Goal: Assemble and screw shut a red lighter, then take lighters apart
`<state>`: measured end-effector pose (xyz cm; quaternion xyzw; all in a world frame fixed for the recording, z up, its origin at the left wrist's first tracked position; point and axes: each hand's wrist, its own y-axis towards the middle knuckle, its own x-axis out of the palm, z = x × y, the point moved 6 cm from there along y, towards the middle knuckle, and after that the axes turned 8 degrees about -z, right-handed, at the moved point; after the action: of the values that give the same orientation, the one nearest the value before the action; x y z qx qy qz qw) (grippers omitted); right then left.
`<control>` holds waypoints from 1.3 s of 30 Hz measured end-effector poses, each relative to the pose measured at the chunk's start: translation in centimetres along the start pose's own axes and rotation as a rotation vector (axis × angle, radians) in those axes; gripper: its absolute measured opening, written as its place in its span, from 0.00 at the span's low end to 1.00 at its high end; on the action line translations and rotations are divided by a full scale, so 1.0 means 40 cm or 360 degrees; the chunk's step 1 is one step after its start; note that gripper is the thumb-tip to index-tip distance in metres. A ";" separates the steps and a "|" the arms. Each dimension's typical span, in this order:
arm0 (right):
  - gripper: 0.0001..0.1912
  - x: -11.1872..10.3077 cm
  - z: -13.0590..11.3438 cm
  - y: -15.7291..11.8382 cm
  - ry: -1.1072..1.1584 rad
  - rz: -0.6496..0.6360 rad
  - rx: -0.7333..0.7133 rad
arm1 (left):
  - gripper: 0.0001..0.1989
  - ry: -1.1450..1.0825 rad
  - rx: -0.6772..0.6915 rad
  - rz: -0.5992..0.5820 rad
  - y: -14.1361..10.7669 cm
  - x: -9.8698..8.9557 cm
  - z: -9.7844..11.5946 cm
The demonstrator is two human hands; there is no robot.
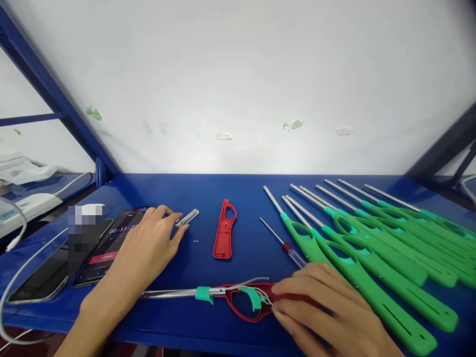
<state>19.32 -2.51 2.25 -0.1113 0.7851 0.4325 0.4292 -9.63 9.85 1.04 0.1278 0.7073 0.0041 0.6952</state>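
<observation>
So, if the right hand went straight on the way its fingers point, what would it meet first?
Past the red handle it holds, probably the thin white wires just ahead of its fingers, then the teal trigger; depth is unclear in this view.

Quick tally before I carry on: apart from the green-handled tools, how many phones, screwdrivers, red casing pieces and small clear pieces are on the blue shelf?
Phones: 2
Screwdriver: 1
Red casing pieces: 2
Small clear piece: 1
Total: 6
</observation>
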 end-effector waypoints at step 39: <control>0.09 -0.119 -0.012 0.119 -0.0276 0.0380 0.0254 | 0.19 -0.0355 0.0002 0.0172 0.022 -0.152 0.030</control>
<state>19.33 -0.94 8.80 0.0549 0.7846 0.4247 0.4483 -8.31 9.39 7.13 0.1658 0.6176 0.0268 0.7683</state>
